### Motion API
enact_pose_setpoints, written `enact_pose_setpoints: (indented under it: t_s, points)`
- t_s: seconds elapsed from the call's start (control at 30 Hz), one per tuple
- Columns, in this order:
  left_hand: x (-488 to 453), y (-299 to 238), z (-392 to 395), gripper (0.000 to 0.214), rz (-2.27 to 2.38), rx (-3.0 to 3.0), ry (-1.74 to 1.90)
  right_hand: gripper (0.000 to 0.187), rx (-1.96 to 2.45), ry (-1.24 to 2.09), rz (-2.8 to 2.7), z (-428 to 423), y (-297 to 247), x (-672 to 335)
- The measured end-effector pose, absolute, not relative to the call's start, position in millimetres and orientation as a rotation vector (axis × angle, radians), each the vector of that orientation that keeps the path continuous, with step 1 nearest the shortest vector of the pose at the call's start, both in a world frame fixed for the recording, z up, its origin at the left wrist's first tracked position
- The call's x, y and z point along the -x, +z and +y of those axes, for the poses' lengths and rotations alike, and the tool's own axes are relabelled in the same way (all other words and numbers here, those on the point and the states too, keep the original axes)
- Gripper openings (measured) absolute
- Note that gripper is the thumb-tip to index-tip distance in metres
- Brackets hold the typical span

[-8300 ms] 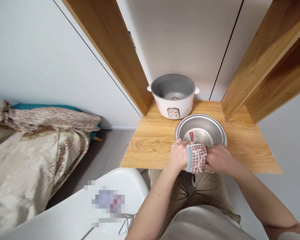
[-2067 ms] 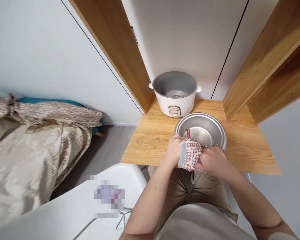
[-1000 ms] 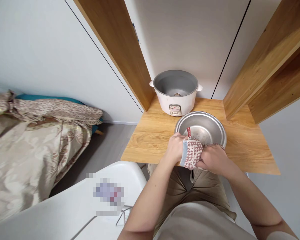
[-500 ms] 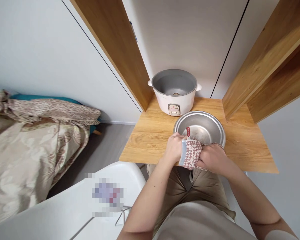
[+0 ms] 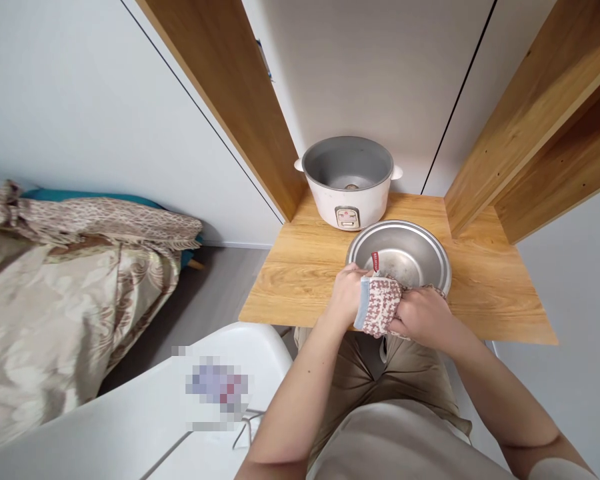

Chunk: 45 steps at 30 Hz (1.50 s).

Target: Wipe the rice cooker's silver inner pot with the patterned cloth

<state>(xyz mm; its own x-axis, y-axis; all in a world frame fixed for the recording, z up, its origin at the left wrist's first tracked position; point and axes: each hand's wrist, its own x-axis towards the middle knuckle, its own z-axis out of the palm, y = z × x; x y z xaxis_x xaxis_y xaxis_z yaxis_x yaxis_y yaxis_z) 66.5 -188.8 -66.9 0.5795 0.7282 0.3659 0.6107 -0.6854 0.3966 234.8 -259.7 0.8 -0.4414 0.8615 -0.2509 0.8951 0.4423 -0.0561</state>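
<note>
A steel inner pot [image 5: 403,253] sits on the wooden table [image 5: 300,280], close to its near edge. My left hand [image 5: 347,293] is closed on the pot's near rim on the left. My right hand [image 5: 423,317] is closed on a red-and-white patterned cloth [image 5: 380,305] with a pale blue hem and a red tag, pressed over the pot's near rim between my two hands. Behind the pot stands a white rice cooker body [image 5: 349,180], open and without its pot.
Wooden shelf sides rise at the left [image 5: 230,87] and right [image 5: 525,113] of the table. A bed with a patterned beige cover [image 5: 70,293] lies at the left. A white chair [image 5: 180,413] stands by my left arm.
Both hands stay on the pot's near rim with the cloth; the cloth has shifted only slightly along the rim. The view has drifted a little.
</note>
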Motion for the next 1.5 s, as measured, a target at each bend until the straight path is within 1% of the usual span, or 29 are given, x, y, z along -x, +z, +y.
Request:
enact_pose_setpoints:
  t_s: [0.1, 0.27, 0.43, 0.53, 0.7, 0.9, 1.23, 1.5]
  points:
    - [-67, -67, -190, 0.028, 1.138, -2.598, 0.746, 0.04, -1.532, -0.274, 2.516, -259, 2, -238]
    - [-68, -65, -192, 0.03, 1.164, -2.566, 0.755, 0.041, -1.58, -0.221, 2.532, -260, -4, -232]
    - [-66, -65, -190, 0.027, 1.152, -2.575, 0.763, 0.04, -1.621, -0.2, 2.553, -262, -7, -227]
    - [-66, -65, -190, 0.029, 1.158, -2.606, 0.763, 0.039, -1.583, -0.227, 2.563, -261, -4, -233]
    - [-67, -64, -192, 0.025, 1.162, -2.644, 0.76, 0.041, -1.538, -0.282, 2.501, -259, 0, -241]
    - [-67, -67, -190, 0.03, 1.154, -2.567, 0.782, 0.041, -1.568, -0.212, 2.56, -261, -5, -231]
    - [-67, -68, -192, 0.027, 1.142, -2.628, 0.835, 0.038, -1.54, -0.26, 2.567, -259, -3, -241]
    - [-67, -74, -188, 0.027, 1.161, -2.572, 0.826, 0.04, -1.564, -0.228, 2.566, -259, -4, -232]
